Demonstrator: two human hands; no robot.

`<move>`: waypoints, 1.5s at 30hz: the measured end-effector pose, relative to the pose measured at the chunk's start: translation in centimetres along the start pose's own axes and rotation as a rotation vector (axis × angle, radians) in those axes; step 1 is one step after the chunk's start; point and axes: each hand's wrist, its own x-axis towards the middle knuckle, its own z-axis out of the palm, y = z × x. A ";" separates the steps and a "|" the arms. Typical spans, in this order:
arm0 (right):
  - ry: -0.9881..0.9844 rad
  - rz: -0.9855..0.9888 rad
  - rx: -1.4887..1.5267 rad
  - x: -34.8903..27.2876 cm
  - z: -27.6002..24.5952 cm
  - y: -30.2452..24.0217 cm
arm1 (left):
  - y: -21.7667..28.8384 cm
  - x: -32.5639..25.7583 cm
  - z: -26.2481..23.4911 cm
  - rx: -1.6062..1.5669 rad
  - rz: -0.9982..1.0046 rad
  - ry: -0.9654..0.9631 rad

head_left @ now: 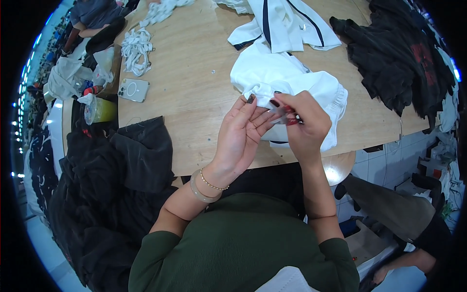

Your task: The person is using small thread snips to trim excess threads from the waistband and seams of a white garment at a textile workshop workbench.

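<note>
A white garment (292,75) with a gathered elastic edge lies bunched on the table in front of me. My left hand (239,131) is turned palm up, thumb and fingers closed on a fold at the garment's near side. In my right hand (307,121) is a pair of small thread snips (290,117) with red handles. Motion blurs their metal blades, which point left at my left fingers, so whether they are apart is unclear. Just beyond lies another white garment (287,24) with dark navy stripes.
Dark garments (396,58) are heaped at the table's right side; more dark cloth (107,190) hangs over the left edge. A phone (134,90), white cords (137,51) and a cup of yellow-green drink (101,110) are at the left. Other people sit at far left and lower right.
</note>
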 end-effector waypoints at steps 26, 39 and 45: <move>0.167 0.138 -0.152 -1.8 -1.8 -1.0 | -0.1 0.1 1.5 -0.050 0.092 -0.010; 0.209 0.233 -0.078 -1.6 -1.2 -0.8 | -0.3 -0.1 1.3 -0.017 0.083 -0.012; -0.024 0.392 0.085 -1.0 -0.8 0.1 | -0.1 -0.3 0.8 0.141 0.163 -0.010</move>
